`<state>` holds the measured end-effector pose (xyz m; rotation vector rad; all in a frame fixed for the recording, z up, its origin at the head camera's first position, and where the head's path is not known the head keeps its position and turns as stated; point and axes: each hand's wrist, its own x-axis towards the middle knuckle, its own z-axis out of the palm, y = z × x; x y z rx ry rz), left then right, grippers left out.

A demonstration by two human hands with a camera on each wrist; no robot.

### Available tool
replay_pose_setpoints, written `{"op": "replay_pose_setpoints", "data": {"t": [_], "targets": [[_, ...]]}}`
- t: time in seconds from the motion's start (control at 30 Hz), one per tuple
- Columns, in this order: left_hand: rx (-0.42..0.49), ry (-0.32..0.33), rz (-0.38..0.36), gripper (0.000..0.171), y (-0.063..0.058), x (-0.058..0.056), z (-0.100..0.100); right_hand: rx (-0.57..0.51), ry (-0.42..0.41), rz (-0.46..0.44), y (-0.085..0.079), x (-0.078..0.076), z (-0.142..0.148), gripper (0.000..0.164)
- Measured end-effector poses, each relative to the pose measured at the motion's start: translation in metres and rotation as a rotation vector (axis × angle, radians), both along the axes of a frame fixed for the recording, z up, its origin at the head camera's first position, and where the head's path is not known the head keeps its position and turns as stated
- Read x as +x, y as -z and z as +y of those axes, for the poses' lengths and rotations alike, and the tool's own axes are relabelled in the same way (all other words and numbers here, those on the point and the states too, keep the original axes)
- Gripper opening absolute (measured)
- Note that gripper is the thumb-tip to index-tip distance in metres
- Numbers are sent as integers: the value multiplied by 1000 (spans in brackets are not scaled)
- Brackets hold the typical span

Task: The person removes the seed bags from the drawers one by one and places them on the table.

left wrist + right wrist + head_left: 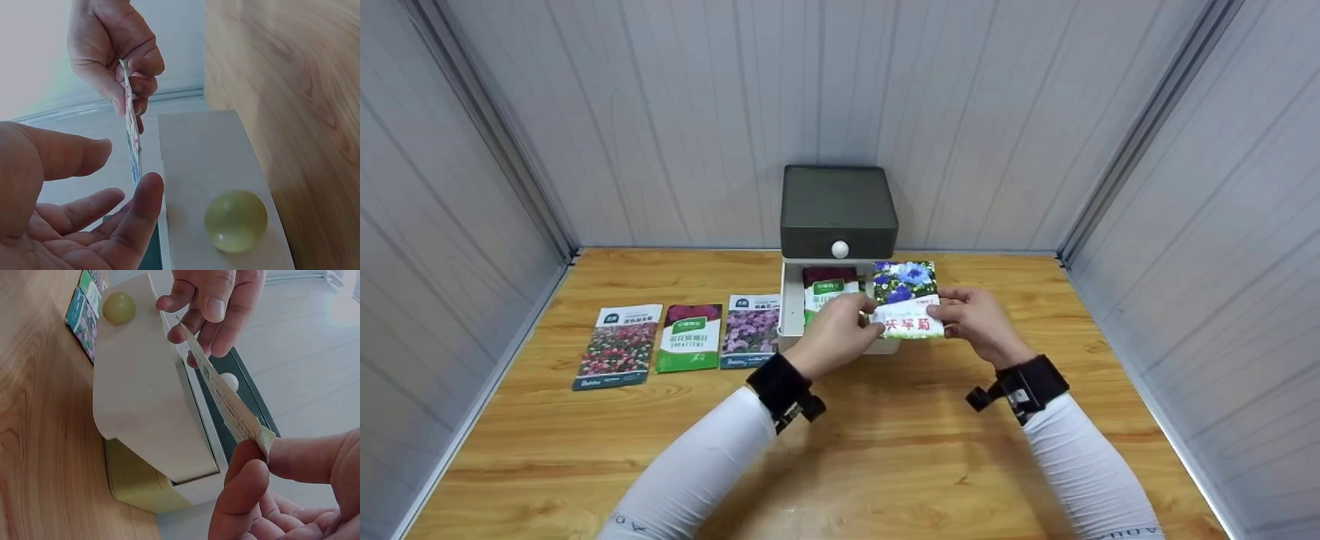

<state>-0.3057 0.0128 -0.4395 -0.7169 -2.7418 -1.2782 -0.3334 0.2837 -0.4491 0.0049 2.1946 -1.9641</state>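
A seed packet with blue flowers [913, 279] is held over the right side of a pulled-out white drawer [793, 307]. My right hand [981, 321] pinches its right edge between thumb and fingers. By the packet's left edge is my left hand [840, 330]; in the left wrist view its thumb and fingers are spread, not gripping the packet [133, 126]. Edge-on in the right wrist view, the packet [228, 402] shows its printed back. Inside the drawer lies a green-and-white seed packet [823, 289], partly hidden by my left hand.
Behind the drawer, the cabinet's dark upper drawer [838, 206] is closed, with a white knob [840, 249]. Left of the cabinet, a pink-flower packet [619, 341], a green packet [690, 337] and a purple-flower packet [748, 330] lie in a row. Panel walls [675, 120] surround the wooden table [885, 450].
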Motion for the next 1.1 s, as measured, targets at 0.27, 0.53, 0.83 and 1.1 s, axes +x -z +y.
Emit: {"op": "replay_pose_setpoints", "data": {"t": [0.27, 0.53, 0.83, 1.1], "targets": [[10, 4, -67, 37, -6, -4, 19, 10, 10, -9, -2, -3, 18, 70], [34, 37, -80, 39, -5, -5, 46, 32, 37, -5, -2, -5, 42, 71], [44, 33, -158, 49, 2, 2, 78, 102, 67, 1, 6, -3, 62, 72], [28, 43, -200, 64, 17, 15, 99, 134, 53, 2, 22, -4, 71, 69]]}}
